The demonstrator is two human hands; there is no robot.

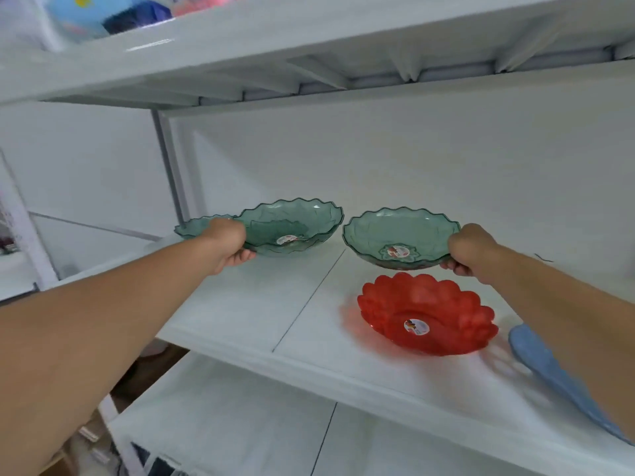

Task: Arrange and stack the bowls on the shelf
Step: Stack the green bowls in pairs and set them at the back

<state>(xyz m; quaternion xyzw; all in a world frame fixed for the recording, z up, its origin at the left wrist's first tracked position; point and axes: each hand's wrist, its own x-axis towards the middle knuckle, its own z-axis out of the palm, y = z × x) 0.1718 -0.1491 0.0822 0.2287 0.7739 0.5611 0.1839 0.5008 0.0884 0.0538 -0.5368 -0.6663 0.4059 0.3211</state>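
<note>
My left hand (229,244) grips the near rim of a clear green scalloped bowl (292,225), tilted up above the white shelf (247,304). Behind it another green bowl (192,226) lies at the back left, mostly hidden by my hand. My right hand (470,249) grips the right rim of a second lifted green bowl (398,235), which hangs slightly tilted. A red petal-edged bowl (429,314) rests on the shelf in front of it, below my right wrist.
A blue plastic item (549,372) lies at the shelf's right front edge under my right forearm. Another shelf board (309,39) runs close overhead, with coloured goods on top. A lower shelf (223,424) sits beneath.
</note>
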